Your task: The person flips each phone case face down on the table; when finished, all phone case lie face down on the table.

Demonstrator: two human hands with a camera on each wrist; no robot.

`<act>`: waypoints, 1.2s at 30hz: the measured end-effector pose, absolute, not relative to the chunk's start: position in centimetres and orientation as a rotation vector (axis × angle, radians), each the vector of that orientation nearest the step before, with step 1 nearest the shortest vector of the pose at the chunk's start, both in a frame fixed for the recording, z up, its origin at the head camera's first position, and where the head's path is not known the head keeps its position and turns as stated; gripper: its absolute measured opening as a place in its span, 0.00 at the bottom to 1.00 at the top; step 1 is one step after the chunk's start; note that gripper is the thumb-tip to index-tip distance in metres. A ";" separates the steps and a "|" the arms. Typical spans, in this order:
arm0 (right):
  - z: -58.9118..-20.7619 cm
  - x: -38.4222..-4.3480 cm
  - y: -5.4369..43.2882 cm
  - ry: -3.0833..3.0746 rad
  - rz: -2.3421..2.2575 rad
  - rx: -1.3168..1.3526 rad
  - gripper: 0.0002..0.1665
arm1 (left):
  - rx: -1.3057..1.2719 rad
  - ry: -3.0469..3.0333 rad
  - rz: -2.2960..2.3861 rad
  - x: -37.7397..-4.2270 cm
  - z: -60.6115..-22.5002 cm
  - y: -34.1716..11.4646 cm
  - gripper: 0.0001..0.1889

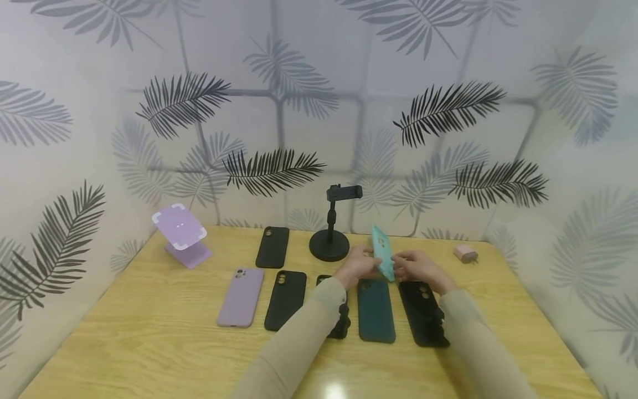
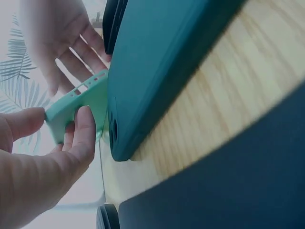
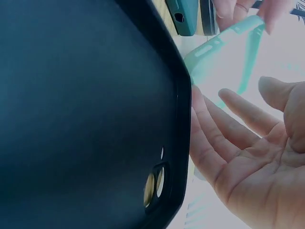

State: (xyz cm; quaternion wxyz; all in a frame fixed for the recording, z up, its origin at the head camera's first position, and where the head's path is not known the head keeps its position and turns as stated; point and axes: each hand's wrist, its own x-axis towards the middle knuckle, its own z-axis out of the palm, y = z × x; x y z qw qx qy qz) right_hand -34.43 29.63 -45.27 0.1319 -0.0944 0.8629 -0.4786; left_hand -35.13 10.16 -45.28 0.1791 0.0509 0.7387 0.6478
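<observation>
A mint-green phone case is held up on a tilt above the back of the table. My left hand pinches its edge between thumb and fingers, as the left wrist view shows. The right hand has its fingers extended and loosely bent, with fingertips right at the case's other side and the thumb apart from it. Just in front of both hands lies a dark teal phone case. A black phone case lies below the right wrist. Another black case is partly hidden by the left forearm.
Left of the arms lie a lilac phone case and two black cases, one nearer and one farther back. A black phone stand and a lilac stand stand near the wall. A pink charger sits at right.
</observation>
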 end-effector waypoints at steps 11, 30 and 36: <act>-45.3 -34.9 29.0 2.349 -1.495 -0.163 0.43 | 0.288 2.063 1.854 -34.6 -45.4 10.8 0.21; -45.3 -35.3 30.6 2.453 -1.673 -0.067 0.32 | 0.339 2.255 1.526 -34.8 -45.1 10.3 0.21; -45.6 -35.0 31.2 2.495 -1.652 -0.104 0.30 | 0.383 2.265 1.461 -35.0 -45.1 10.1 0.21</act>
